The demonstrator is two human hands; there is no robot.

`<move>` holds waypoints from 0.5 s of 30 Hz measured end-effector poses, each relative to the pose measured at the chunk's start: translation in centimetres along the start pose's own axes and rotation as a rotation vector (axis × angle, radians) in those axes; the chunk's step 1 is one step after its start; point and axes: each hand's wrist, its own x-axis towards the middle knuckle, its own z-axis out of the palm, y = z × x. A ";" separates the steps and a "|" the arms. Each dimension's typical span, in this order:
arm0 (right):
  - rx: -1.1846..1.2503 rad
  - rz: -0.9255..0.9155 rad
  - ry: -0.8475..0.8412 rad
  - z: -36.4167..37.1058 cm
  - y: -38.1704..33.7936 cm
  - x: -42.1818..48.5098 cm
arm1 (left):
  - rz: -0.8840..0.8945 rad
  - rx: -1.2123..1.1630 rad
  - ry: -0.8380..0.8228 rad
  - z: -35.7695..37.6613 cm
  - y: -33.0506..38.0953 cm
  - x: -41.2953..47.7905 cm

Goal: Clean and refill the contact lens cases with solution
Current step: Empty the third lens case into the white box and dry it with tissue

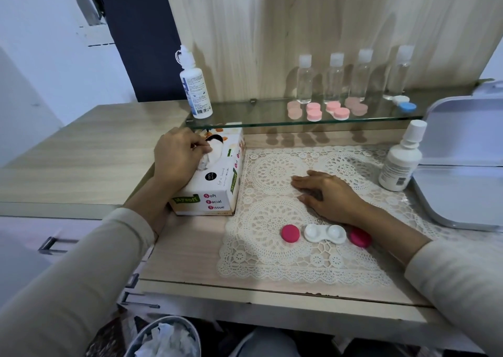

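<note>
The case [325,233] lies open on the lace mat [272,261] near the desk's [185,253] front edge, the left cap [290,233] and right cap [360,237] just beside its ends (the right one tucked partly under the wrist); it looks like light, hard, smooth plastic, likely to skid, so best pinched at the bridge between the wells. The left grip [179,155] pinches a tissue [208,156] at the box [217,190] slot; the tissue is soft and should tear easily, so a straight pull suits it. The right grip [326,193] rests flat and released on the mat. The bottle [402,158] stands to the right, touching the tray [462,199]; the glass shelf [245,122] edge hangs just above the box's far end.
</note>
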 end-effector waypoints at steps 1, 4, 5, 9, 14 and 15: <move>0.006 0.004 -0.002 -0.1 -0.1 0.0 | 0.016 -0.009 0.034 -0.2 0.0 0.1; 0.030 0.018 -0.008 -0.3 -0.4 0.0 | 0.064 -0.053 0.112 -1.0 0.1 0.9; 0.038 0.023 -0.012 -0.4 -0.5 0.0 | 0.072 -0.075 0.136 -1.4 0.3 1.2; 0.152 0.084 0.021 -1.1 -1.2 -0.1 | 0.099 -0.193 0.185 -3.4 1.9 1.8; 0.304 0.127 0.178 -3.4 -3.2 -1.1 | 0.009 -0.578 0.055 -5.7 5.8 1.0; 0.347 0.108 0.217 -3.9 -3.8 -1.3 | 0.000 -0.647 -0.014 -5.9 6.6 0.5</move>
